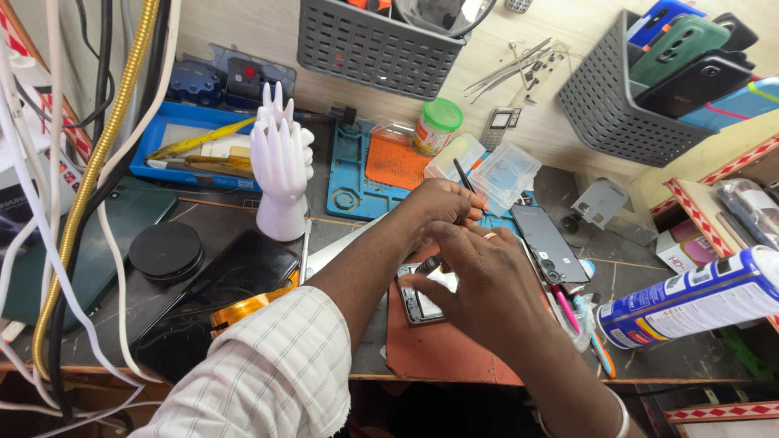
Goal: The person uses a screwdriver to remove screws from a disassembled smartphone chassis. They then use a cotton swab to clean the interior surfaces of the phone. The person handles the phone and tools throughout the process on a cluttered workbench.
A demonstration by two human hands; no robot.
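- Here, at the centre of the frame, the left hand (442,207) is closed around a thin black tool (465,176), tip angled down toward the opened phone (422,298)
- The right hand (487,284) lies half curled over that phone, fingers pinning its frame; the phone rests on the orange mat (438,349) at lower centre
- Judging by this, steady downward pressure and a shallow tool angle would suit
- A black back cover (549,243) lies just right of the hands; a white hand model (281,162) stands upper left

close head view down onto workbench (243,219)
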